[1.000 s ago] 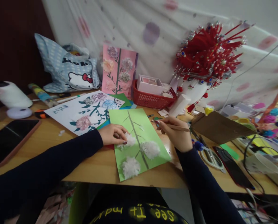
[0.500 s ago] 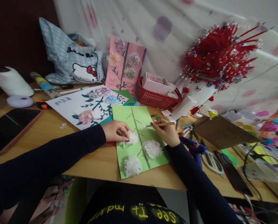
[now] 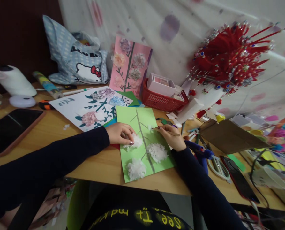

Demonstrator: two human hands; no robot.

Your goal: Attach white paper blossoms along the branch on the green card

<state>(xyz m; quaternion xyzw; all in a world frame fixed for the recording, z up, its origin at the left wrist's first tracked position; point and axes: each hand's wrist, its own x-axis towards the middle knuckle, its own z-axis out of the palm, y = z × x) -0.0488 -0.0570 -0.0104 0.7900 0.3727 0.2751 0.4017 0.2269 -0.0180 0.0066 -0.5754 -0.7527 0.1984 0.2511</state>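
A light green card (image 3: pixel 126 116) with a painted grey branch lies at the table's front edge. My left hand (image 3: pixel 120 133) has its fingers bent and closed at the edge of a white paper flower (image 3: pixel 137 141) on the card's left side. Slim gold-brown tweezers (image 3: pixel 172 133) are gripped in my right hand (image 3: pixel 172 139) over the card's right side, their tip at a small white scrap (image 3: pixel 150 127). Two more white paper flowers, one right of the stem (image 3: pixel 157 152) and one at lower left (image 3: pixel 136 169), sit on the card.
Behind the card are a white flower picture (image 3: pixel 71 110), a pink flower picture (image 3: pixel 123 70) and a red basket (image 3: pixel 154 100). A blue glue gun (image 3: pixel 199 150), scissors (image 3: pixel 219 167) and a phone (image 3: pixel 239 179) lie on the right. Another phone (image 3: pixel 13 129) lies far left.
The tweezers in my right hand have tilted, with their back end lower. My left hand stays at the same flower. The whole view has shifted slightly.
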